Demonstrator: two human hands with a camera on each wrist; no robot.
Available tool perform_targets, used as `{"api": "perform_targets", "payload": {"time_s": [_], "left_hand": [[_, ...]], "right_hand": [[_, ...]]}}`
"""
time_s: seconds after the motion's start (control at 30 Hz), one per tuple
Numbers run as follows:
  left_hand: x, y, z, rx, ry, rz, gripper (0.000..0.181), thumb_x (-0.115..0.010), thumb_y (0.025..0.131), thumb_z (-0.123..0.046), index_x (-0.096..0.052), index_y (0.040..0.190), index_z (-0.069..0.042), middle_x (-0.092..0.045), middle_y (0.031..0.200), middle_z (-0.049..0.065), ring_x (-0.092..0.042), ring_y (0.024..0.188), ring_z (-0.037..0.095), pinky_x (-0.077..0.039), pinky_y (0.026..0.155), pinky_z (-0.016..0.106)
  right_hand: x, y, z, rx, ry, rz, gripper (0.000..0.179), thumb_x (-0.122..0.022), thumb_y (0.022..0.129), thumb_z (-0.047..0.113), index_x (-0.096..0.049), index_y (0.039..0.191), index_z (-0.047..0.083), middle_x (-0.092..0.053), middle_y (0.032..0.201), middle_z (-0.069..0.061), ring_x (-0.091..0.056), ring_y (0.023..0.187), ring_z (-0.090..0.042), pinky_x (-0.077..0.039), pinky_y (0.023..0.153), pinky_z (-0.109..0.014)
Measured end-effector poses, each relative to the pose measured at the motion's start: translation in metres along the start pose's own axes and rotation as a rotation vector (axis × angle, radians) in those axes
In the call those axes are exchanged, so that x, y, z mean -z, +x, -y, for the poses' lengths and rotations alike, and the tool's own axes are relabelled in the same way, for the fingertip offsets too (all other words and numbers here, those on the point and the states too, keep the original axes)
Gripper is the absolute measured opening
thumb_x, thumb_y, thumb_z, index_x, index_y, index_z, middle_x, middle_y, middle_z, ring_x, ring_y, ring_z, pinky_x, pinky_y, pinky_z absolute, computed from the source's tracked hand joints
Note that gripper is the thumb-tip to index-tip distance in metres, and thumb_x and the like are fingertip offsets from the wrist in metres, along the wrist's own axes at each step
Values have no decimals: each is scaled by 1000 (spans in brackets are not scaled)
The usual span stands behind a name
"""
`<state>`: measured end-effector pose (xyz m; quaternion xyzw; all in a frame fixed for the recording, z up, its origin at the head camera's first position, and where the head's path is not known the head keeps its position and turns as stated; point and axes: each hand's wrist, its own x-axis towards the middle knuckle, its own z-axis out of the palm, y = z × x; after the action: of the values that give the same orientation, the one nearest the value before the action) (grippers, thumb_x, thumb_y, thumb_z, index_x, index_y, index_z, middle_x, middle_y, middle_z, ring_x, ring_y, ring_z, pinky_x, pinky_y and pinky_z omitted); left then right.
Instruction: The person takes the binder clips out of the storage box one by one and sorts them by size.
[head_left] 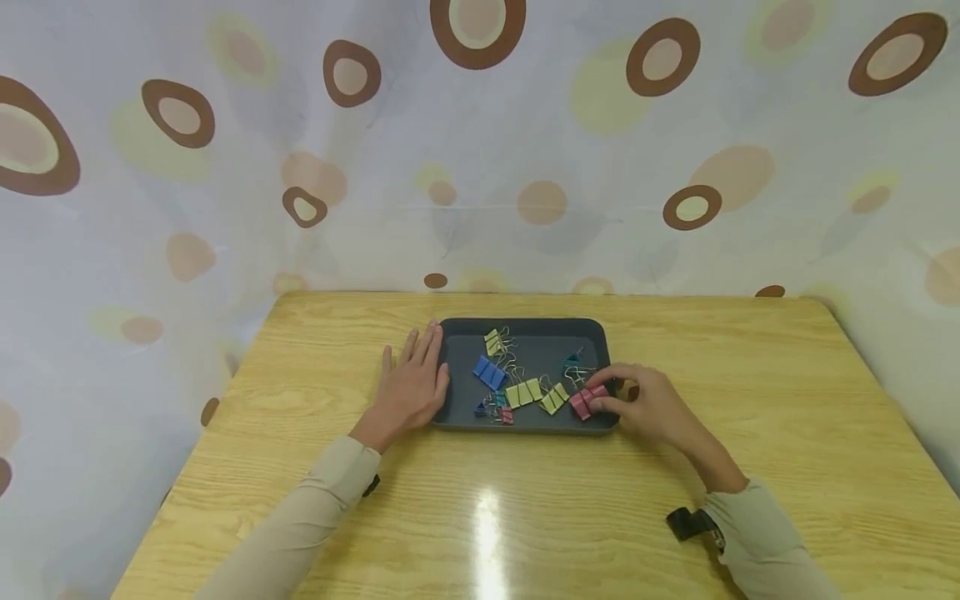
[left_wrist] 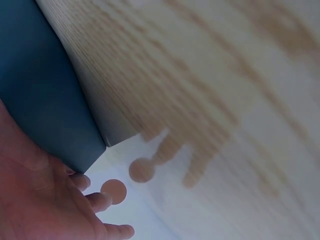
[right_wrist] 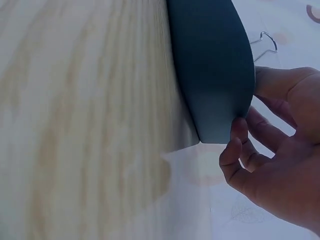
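Observation:
A dark grey tray point(head_left: 536, 350) holds several binder clips. My left hand point(head_left: 408, 383) lies with straight fingers along the tray's left side; in the left wrist view its palm point(left_wrist: 40, 205) is beside the tray's outer wall point(left_wrist: 45, 90). At the tray's right end, my right hand point(head_left: 652, 404) pinches a pink binder clip point(head_left: 582, 405) between thumb and fingers. The tray wall point(right_wrist: 215, 75) hides that clip in the right wrist view. Left of it lie two yellow clips, the nearer a small yellow clip point(head_left: 554, 398), the other a larger yellow clip point(head_left: 523, 392).
A blue clip point(head_left: 489, 372) and another yellow clip point(head_left: 492, 342) lie in the tray's left half. Small blue, teal and pink clips point(head_left: 507, 415) cluster near its front edge; a teal clip point(head_left: 572, 360) is behind the right hand. The wooden table point(head_left: 337, 333) meets a patterned cloth point(head_left: 480, 242).

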<state>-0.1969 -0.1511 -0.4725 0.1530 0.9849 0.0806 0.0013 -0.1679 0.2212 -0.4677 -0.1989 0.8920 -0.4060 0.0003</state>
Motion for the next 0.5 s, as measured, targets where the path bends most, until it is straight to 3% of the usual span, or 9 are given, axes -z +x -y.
{"api": "perform_targets", "payload": {"time_s": [0.23, 0.5], "left_hand": [[4, 1, 0, 3, 8, 3, 63, -30, 111, -32, -11, 166, -6, -8, 172, 7, -14, 156, 35, -14, 117, 70], [0, 0, -1, 0, 16, -15, 64, -29, 110, -34, -13, 166, -6, -11, 172, 8, -16, 156, 36, -15, 117, 71]], "right_hand": [[8, 4, -1, 10, 87, -26, 17, -80, 91, 14, -78, 108, 12, -71, 99, -3, -59, 85, -17, -52, 65, -26], [12, 3, -3, 14, 168, -21, 19, -78, 92, 11, -76, 111, 7, -71, 102, -7, -64, 90, -15, -58, 75, -28]]}}
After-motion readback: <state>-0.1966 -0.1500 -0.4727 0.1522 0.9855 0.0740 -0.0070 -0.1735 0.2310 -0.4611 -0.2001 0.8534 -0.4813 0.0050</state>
